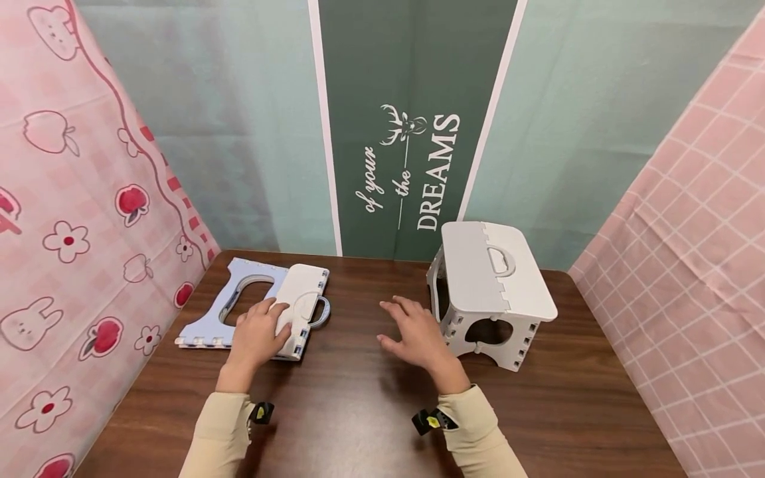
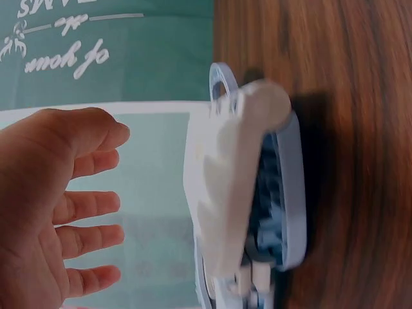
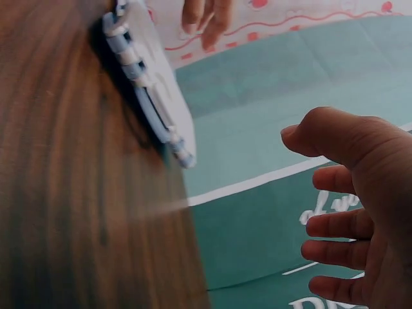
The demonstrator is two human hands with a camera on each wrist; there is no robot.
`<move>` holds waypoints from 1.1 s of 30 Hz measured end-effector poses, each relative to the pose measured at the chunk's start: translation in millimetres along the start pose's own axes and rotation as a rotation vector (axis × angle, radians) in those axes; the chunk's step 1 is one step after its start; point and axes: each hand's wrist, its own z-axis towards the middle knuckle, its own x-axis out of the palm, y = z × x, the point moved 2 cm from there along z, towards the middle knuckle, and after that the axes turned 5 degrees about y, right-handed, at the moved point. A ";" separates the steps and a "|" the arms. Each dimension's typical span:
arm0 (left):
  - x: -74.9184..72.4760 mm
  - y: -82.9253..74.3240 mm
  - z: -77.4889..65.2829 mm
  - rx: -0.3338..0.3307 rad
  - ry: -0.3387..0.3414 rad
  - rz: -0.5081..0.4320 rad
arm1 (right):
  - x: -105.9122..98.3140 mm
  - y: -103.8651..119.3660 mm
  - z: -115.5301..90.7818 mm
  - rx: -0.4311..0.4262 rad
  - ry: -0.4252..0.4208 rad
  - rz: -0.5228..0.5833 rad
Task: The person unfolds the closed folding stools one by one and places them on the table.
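Observation:
A folded step stool (image 1: 297, 284) in white and light blue lies flat at the left of the table, its small loop handle (image 1: 323, 312) pointing right. Over its near part hovers my left hand (image 1: 254, 335), fingers spread; the left wrist view shows a gap between the fingers (image 2: 90, 205) and the stool's white panel (image 2: 222, 187). My right hand (image 1: 417, 335) is in the air over the table, beside the left side of an unfolded grey and white step stool (image 1: 478, 269). Its fingers are relaxed and hold nothing, as the right wrist view also shows.
Dark wood-grain table (image 1: 358, 411) under both stools. A green curtain (image 1: 394, 79) with white lettering hangs along the back edge. Pink patterned cloth (image 1: 66, 285) stands at the left, pink checked cloth (image 1: 675, 232) at the right.

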 end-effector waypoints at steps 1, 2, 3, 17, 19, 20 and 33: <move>0.0 2.9 -0.8 -0.006 0.001 0.001 | 3.3 0.1 0.1 0.007 0.014 0.010; 0.2 6.1 -1.8 -0.012 0.002 0.001 | 6.9 0.4 0.3 0.011 0.026 0.019; 0.7 9.6 -3.1 -0.021 0.005 0.003 | 10.6 0.5 0.6 0.015 0.039 0.025; -4.6 48.2 -16.4 -0.073 -0.036 -0.032 | 51.2 5.2 3.4 0.046 0.089 0.120; -6.6 51.8 -17.0 -0.076 -0.045 -0.032 | 55.3 6.0 3.6 0.053 0.097 0.127; -7.2 53.5 -17.2 -0.079 -0.046 -0.032 | 57.0 6.6 3.8 0.054 0.099 0.130; -10.6 84.2 -20.4 -0.144 0.049 -0.047 | 72.1 28.1 11.0 0.040 0.203 0.194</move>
